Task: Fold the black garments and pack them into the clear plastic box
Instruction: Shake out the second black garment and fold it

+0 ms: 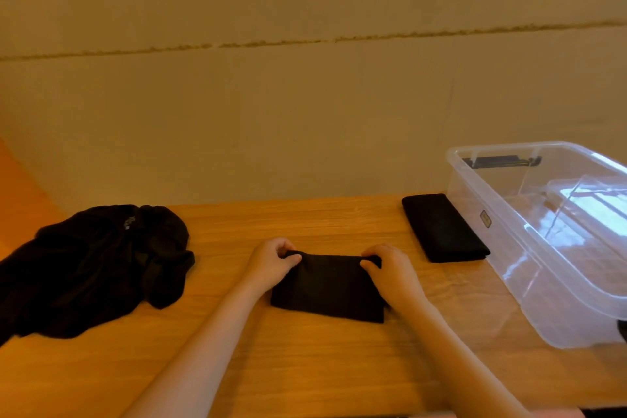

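Observation:
A small black garment [327,287], folded into a rectangle, lies on the wooden table in front of me. My left hand [271,263] pinches its far left corner. My right hand [390,270] pinches its far right corner. A second black garment [442,227], folded flat, lies to the right, beside the clear plastic box [543,268]. The box stands open at the table's right end; I see no garment inside it. A heap of unfolded black garments [88,268] lies at the left end of the table.
The wooden table [305,360] runs to a plain wall at the back. The clear box has a black latch [498,161] at its far end and overhangs the right part of the view. An orange floor shows at far left.

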The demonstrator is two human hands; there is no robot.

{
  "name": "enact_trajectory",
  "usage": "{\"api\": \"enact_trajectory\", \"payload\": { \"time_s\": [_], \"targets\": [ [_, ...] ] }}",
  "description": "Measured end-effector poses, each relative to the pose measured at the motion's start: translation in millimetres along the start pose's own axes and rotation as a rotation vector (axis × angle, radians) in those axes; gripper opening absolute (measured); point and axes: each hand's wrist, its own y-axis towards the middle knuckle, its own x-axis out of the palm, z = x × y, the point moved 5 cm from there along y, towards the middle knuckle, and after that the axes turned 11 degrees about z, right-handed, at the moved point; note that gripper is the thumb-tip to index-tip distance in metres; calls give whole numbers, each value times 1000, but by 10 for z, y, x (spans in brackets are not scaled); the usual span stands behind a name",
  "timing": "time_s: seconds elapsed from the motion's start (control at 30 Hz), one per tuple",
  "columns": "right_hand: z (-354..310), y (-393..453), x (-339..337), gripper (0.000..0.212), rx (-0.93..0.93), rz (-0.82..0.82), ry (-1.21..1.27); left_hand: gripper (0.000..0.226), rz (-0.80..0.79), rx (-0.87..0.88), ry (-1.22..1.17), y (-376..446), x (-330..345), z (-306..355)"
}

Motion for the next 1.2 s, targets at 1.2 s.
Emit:
{"api": "enact_trajectory", "payload": {
  "time_s": [1.2],
  "targets": [
    [507, -488, -507, 84, 323, -59, 655, 23, -249, -611, -882, -530, 851, 970]
  ]
}}
